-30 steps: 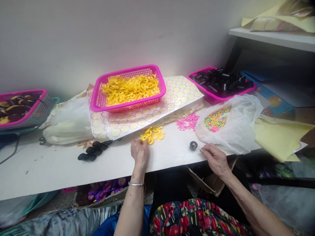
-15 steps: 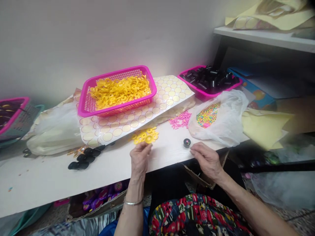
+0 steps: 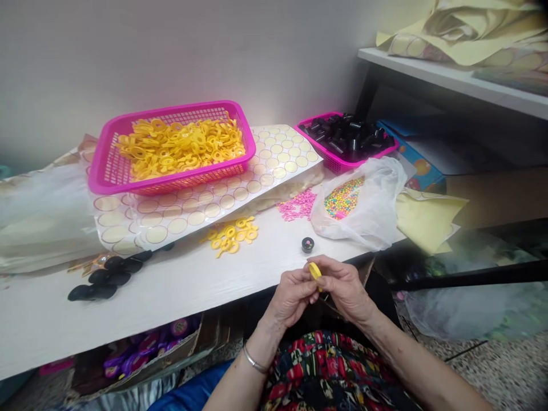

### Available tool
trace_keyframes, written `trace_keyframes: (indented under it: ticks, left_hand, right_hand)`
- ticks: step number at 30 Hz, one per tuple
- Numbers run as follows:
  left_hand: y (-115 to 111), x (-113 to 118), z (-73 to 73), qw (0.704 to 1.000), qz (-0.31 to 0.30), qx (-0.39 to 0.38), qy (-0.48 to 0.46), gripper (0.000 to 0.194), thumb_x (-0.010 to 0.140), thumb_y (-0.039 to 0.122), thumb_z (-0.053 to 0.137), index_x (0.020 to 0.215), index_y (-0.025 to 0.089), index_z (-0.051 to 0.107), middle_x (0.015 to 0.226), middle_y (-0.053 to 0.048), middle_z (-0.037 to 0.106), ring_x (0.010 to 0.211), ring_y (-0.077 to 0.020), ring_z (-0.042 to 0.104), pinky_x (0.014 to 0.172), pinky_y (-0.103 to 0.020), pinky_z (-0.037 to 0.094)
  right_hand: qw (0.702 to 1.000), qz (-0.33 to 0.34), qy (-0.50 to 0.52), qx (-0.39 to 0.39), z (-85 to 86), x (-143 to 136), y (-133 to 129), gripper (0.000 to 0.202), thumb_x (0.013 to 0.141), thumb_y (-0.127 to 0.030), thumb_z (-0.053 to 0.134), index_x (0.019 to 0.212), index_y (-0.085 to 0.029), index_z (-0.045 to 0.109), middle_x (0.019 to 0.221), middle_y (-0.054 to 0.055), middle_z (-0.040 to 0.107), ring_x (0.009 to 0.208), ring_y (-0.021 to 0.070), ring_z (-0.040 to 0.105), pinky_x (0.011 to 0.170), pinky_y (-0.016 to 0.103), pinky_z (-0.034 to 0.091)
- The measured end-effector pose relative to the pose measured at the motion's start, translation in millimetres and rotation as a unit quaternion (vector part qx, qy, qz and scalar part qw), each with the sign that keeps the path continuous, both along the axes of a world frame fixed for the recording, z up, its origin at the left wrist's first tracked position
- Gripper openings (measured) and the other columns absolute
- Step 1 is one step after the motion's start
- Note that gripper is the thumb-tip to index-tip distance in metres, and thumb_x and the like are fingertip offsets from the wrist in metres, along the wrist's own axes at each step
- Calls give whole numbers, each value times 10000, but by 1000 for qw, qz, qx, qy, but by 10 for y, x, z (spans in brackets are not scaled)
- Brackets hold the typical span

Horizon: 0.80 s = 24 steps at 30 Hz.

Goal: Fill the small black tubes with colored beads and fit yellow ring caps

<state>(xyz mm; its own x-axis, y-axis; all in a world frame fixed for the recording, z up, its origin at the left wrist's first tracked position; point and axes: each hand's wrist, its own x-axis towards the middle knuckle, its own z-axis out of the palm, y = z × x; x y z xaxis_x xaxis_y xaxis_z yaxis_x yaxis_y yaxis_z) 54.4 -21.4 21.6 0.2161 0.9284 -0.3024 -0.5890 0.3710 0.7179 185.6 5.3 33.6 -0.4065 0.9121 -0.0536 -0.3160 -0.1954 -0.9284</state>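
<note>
My left hand and my right hand meet at the table's front edge, both closed on one yellow ring piece. Just beyond them a small round black cup stands on the white table, with a pink bit inside it. Loose yellow ring pieces lie to the left. Farther back are small pink pieces and a white plastic bag of coloured beads.
A pink basket of yellow pieces stands on sticker sheets. Behind the bag is a pink basket of black parts. Black pieces lie at left; a shelf juts in at right.
My left hand has come right, away from the yellow pieces, to meet my right hand. A yellow ring piece now shows between them. The view has shifted right.
</note>
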Motion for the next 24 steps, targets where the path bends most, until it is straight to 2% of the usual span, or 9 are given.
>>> trace_keyframes:
  ticks: [2,3,6,10,13,15,19,22,24]
  left_hand:
    - [54,-58,9,997,21,17,77,195,614,232,739,755,110,681,637,-17,612,559,-70,502,555,-202,380]
    - [86,-91,9,993,43,19,112,204,613,217,737,780,115,683,664,-19,628,589,-78,521,586,-208,397]
    - [203,-186,-15,978,117,-4,172,189,598,208,734,753,121,670,642,-1,627,570,-71,515,580,-203,398]
    - [365,-260,-64,961,183,-8,209,140,584,202,716,665,112,647,544,25,575,489,-48,446,502,-186,340]
    - [450,-267,-82,955,197,0,222,123,585,202,697,646,112,639,518,33,556,476,-48,426,487,-188,319]
    - [485,-255,-82,954,196,5,228,118,588,203,689,642,112,635,508,37,548,472,-49,417,485,-190,312]
    - [538,-212,-69,949,191,13,252,120,607,228,674,651,120,647,511,41,547,473,-54,409,490,-198,311]
    - [595,-170,-79,940,187,27,283,170,634,275,669,717,128,683,595,15,603,544,-79,471,551,-211,363]
    - [639,-141,-100,937,180,48,297,205,655,306,660,755,132,701,696,-21,649,648,-113,533,628,-226,403]
  right_hand:
    - [989,-35,-98,107,22,25,162,259,753,-270,628,1009,-228,625,921,27,627,805,172,563,715,320,471]
    - [969,-54,-163,177,32,34,260,255,758,-254,623,1010,-222,620,959,36,616,879,185,545,789,339,443]
    - [873,-58,-337,347,48,36,541,227,781,-238,593,1003,-193,602,969,71,600,932,210,494,835,365,388]
    - [751,13,-501,430,71,-7,730,137,796,-251,576,911,-180,596,882,66,599,874,213,461,764,337,364]
    - [697,43,-560,445,92,-30,748,103,790,-261,586,857,-184,580,860,51,594,866,210,443,734,316,332]
    - [680,57,-572,455,102,-37,744,98,794,-262,584,856,-187,572,867,46,591,869,208,438,721,309,318]
    - [666,76,-582,460,126,-55,745,85,814,-256,558,859,-185,567,879,52,582,880,206,435,718,308,315]
    - [670,87,-587,445,138,-81,749,88,817,-258,553,848,-179,575,869,59,578,875,207,437,713,308,329]
    - [686,87,-577,434,125,-99,755,92,817,-252,553,853,-175,588,864,63,581,870,205,443,715,305,344]
